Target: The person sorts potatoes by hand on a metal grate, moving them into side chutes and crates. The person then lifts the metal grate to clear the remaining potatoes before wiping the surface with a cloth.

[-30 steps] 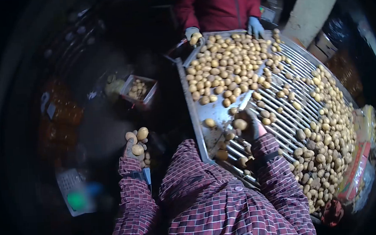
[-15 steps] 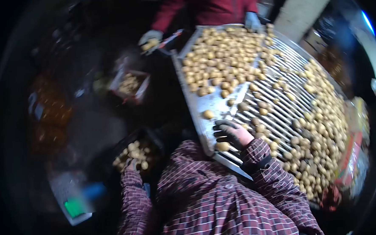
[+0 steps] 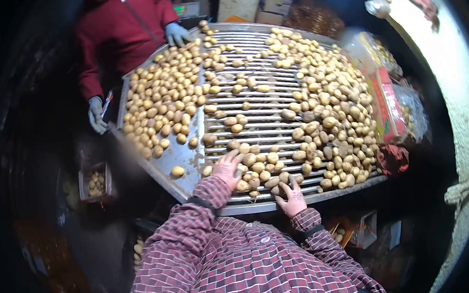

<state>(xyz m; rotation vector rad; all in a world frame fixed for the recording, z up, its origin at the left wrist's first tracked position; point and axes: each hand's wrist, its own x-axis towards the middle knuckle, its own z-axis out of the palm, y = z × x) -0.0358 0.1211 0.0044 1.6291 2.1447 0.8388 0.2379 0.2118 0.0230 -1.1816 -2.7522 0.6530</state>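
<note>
Potatoes [image 3: 258, 167] lie in a loose group on the slatted metal sorting table [image 3: 276, 139], near its front edge. My left hand [image 3: 227, 169] rests at the left side of this group, fingers stretched out and touching potatoes. On the group's front right is my right hand [image 3: 294, 200], its fingers apart, with potatoes right at the fingertips. Neither hand has a potato visibly gripped. A single potato [image 3: 177, 171] sits on the smooth metal plate [image 3: 184, 155] to the left of my left hand.
Large heaps of potatoes [image 3: 344, 114] cover the table's right side and potatoes [image 3: 158, 105] its left. Across it stands a person in a red jacket [image 3: 117, 30], one gloved hand [image 3: 177, 34] on the table. A small box [image 3: 95, 183] of potatoes is lower left; filled bags [image 3: 389, 104] stand right.
The view has turned right. My left hand has left the potato crate at lower left and come onto the table. My right hand has moved from the smooth plate to the front slats.
</note>
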